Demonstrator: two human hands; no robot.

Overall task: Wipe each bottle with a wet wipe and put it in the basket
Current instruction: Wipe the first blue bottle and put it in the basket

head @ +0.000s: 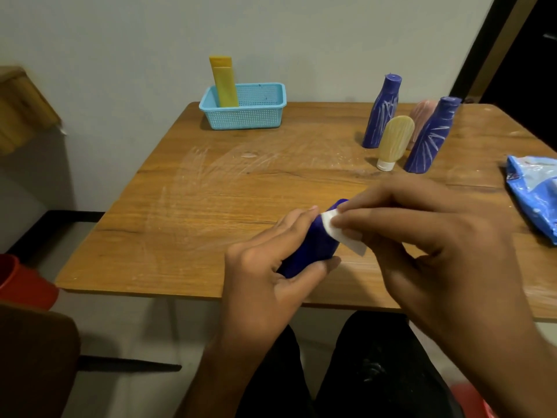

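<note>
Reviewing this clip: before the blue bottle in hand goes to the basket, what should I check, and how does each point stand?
1. Left hand grips the blue bottle: ok.
2. Right hand pinches the wipe against the bottle: ok.
3. Bottle fully wiped: cannot tell, hands cover most of it.
4. Basket has room beside the yellow bottle: ok.
5. Path across the table to the basket: ok.
6. Streaked bottles waiting at the far right stand upright: ok.

Wood table (211, 188) w/ white smears, red tub (21, 282) lower left
</note>
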